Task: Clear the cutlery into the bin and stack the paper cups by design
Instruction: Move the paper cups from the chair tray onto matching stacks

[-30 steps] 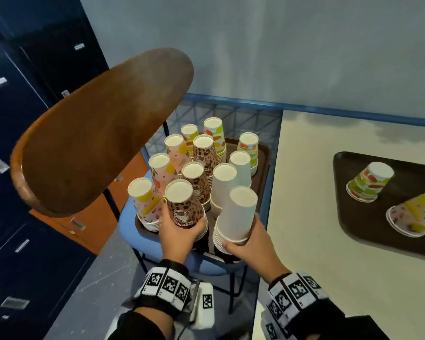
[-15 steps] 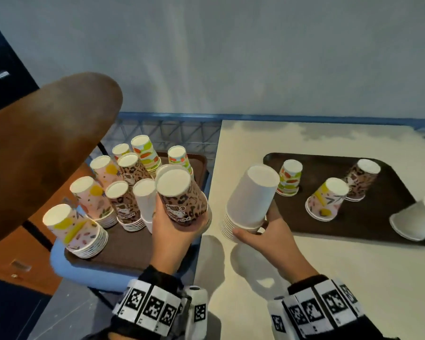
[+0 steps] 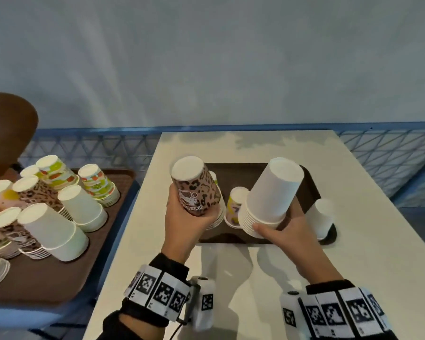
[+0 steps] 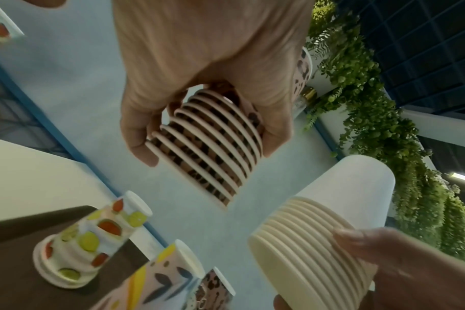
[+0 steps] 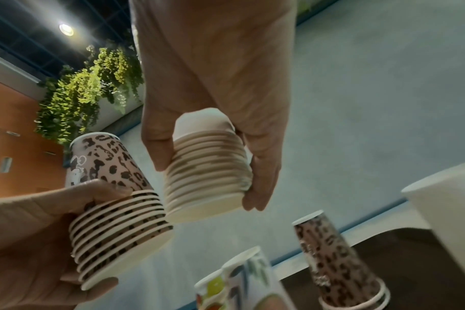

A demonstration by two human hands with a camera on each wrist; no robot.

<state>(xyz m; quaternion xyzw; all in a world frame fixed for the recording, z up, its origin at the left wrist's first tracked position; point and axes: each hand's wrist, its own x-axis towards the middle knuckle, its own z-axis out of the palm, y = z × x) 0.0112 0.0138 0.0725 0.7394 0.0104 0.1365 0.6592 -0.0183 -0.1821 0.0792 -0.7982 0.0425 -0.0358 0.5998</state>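
Gripping leopard stack (image 3: 198, 190), white stack (image 3: 270, 195), both hands (image 3: 187, 222)

tray (image 3: 236, 236) on the table (image 3: 353, 253); second tray (image 3: 47, 278) of cup stacks (image 3: 81, 207) to its left.

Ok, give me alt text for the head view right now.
Over a pale table, the left hand holds an upside-down leopard-print cup stack and the right hand a plain white cup stack, above a dark tray of loose cups. Sorted stacks fill a brown tray at left.
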